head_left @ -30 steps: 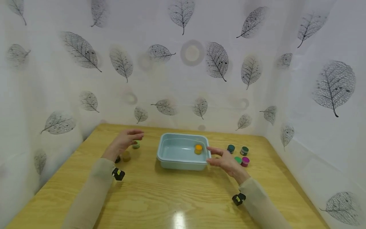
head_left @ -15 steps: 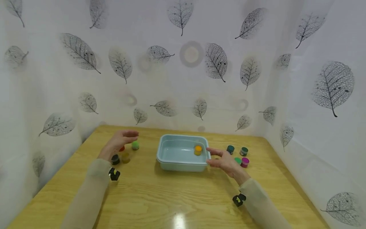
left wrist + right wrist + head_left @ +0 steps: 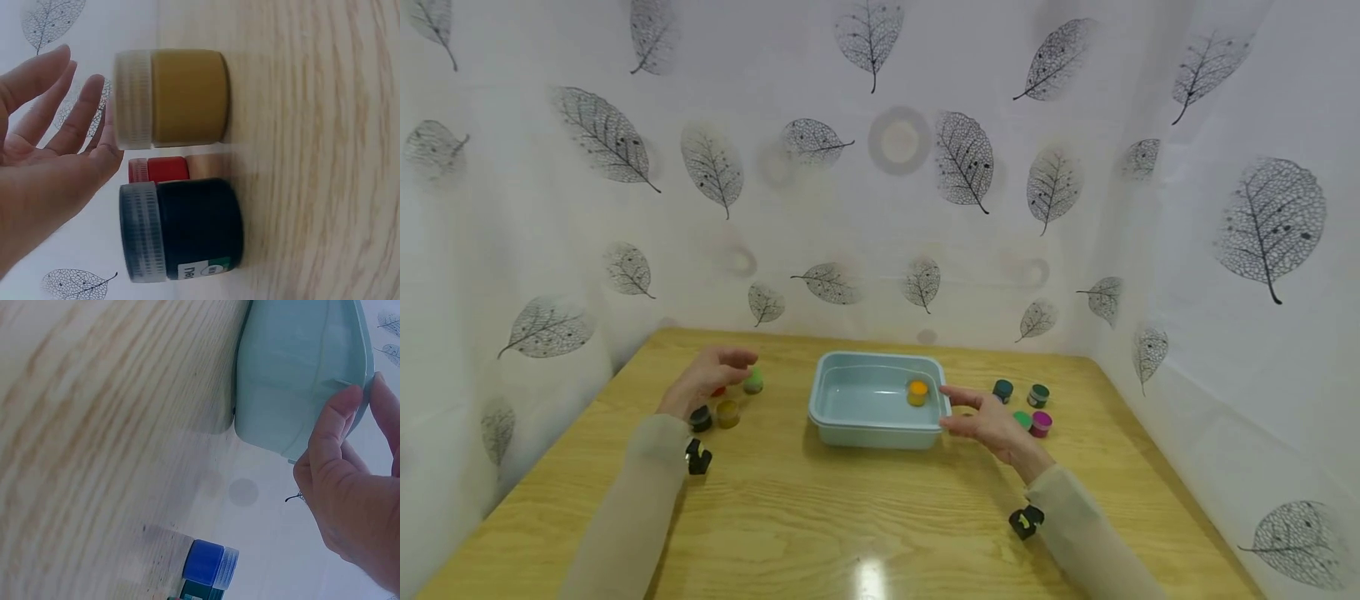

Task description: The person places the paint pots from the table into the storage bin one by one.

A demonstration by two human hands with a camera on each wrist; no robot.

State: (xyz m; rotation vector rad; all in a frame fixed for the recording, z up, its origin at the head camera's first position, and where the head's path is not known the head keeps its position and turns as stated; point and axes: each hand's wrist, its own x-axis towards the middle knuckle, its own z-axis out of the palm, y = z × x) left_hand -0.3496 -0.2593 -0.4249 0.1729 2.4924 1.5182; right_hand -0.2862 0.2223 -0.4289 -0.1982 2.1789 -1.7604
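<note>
Left hand (image 3: pixel 702 379): fingers hanging apart, holding nothing, hovering over the red jar (image 3: pixel 172 169), near the ochre jar (image 3: pixel 187 97) and the black jar (image 3: pixel 200 219). Right hand (image 3: pixel 994 427): fingers pinching the right rim of the tub (image 3: pixel 880 436). The tub is sitting on the worktop (image 3: pixel 820 508), the orange jar (image 3: pixel 917 394) standing inside. I'm judging two risks: a low left-hand sweep toppling those jars; an uneven tug sending the orange jar sliding.

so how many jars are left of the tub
4 visible: dark jar and yellow jar side by side, nearest the person; red jar behind them, partly hidden by the left hand; light green jar, nearest the tub. The hand may hide more.
</note>
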